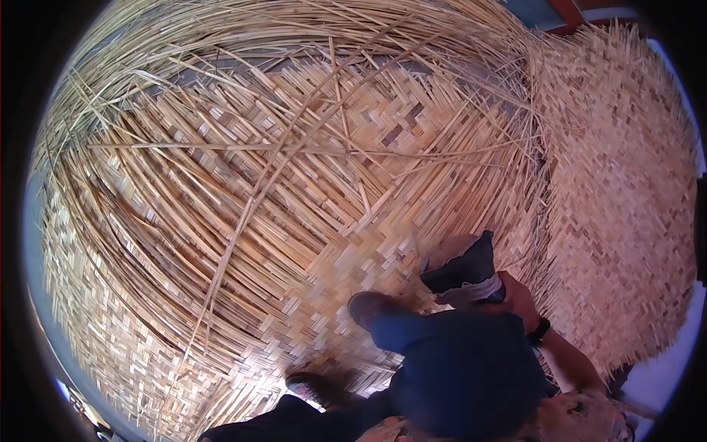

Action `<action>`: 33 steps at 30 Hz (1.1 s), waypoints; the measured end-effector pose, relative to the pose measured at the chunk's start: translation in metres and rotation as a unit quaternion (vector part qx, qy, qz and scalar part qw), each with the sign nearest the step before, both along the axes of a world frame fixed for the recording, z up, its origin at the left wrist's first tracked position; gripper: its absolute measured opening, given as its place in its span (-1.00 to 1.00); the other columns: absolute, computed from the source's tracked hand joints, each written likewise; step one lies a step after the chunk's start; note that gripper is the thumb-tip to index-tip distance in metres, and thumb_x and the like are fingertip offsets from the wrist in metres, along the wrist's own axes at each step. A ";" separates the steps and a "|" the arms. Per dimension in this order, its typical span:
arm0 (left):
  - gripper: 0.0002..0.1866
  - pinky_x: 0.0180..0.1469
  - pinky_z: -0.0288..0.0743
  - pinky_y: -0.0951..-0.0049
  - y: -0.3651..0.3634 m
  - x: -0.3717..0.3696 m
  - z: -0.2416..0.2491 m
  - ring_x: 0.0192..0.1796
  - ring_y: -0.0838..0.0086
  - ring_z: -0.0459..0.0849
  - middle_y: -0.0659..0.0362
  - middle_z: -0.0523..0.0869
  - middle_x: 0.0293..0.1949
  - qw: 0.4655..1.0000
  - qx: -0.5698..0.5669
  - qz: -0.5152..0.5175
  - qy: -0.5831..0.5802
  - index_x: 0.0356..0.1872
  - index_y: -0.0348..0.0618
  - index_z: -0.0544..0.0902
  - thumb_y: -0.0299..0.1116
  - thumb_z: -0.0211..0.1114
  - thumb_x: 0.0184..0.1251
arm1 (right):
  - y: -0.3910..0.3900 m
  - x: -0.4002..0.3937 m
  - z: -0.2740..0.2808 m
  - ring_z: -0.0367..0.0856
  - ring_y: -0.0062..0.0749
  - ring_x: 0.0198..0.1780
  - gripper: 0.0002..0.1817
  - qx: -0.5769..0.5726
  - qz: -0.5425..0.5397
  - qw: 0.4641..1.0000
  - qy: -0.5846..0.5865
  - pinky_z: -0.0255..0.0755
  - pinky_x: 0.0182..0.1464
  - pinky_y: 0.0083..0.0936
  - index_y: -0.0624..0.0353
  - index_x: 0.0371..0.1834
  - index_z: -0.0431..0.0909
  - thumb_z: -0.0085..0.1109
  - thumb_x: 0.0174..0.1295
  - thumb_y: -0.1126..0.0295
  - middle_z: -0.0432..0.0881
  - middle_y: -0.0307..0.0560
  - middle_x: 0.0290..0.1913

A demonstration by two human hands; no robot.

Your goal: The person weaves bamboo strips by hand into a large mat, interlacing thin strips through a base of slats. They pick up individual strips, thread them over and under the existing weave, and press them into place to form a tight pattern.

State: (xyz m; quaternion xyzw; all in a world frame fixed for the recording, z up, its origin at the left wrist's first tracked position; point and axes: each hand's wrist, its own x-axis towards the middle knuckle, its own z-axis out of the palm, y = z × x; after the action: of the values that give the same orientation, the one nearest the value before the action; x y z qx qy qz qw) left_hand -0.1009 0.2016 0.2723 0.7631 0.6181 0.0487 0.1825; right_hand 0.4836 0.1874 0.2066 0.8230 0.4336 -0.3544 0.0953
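My right hand [520, 302], with a black watch [540, 331] on the wrist, is closed on the near side of a dark, wedge-shaped object [460, 271]. That object has a brown rounded patch on top and frayed greyish cloth along its lower edge; its exact kind I cannot make out. My bent knee in dark trousers [464, 368] is just beside the hand. Under and ahead of it spreads a large woven mat of split bamboo [353, 258], its far part still long loose strips [221, 191]. My left hand is out of view.
A second woven bamboo panel [626, 199] stands or lies along the right side. Long strips are heaped in a curved band [294, 29] at the far edge, and two or more lie crosswise over the mat. My shoes [372, 308] rest on the weave.
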 end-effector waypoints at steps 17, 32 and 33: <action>-0.71 -0.36 0.54 0.28 0.115 0.029 -0.063 -0.41 0.19 0.68 0.10 0.69 -0.45 0.983 -0.053 -0.113 -0.137 -0.20 -0.21 0.68 -0.70 0.41 0.02 | -0.153 -0.044 -0.160 0.69 0.10 0.08 -0.49 -0.087 -0.054 0.994 0.035 0.56 0.08 -0.17 0.11 0.25 0.48 0.23 0.27 0.17 0.72 0.17 0.00; -0.69 -0.28 0.62 0.29 -0.027 0.084 0.109 -0.29 0.23 0.74 0.07 0.73 -0.32 0.993 0.106 0.046 -0.031 -0.14 -0.33 0.73 -0.62 0.47 0.02 | 0.342 -0.157 -0.152 0.01 0.08 0.63 0.43 0.325 0.592 0.737 -0.015 -0.17 0.64 0.02 0.22 0.56 0.11 0.75 -0.52 0.01 0.18 0.19 0.55; -0.70 -0.28 0.61 0.30 -0.039 0.089 0.120 -0.29 0.25 0.74 0.08 0.74 -0.32 0.993 0.112 0.041 -0.026 -0.13 -0.33 0.73 -0.59 0.47 0.04 | 0.362 -0.159 -0.175 0.01 0.07 0.63 0.53 0.324 0.576 0.750 -0.017 -0.18 0.64 0.02 0.23 0.57 0.08 0.77 -0.64 -0.02 0.18 0.18 0.56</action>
State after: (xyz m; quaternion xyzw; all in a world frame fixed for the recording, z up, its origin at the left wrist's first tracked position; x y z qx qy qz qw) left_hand -0.0122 0.1630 0.3921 0.7512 0.6346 0.1447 0.1094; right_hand 0.3249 0.5498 0.0317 0.4046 0.9126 -0.0560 0.0161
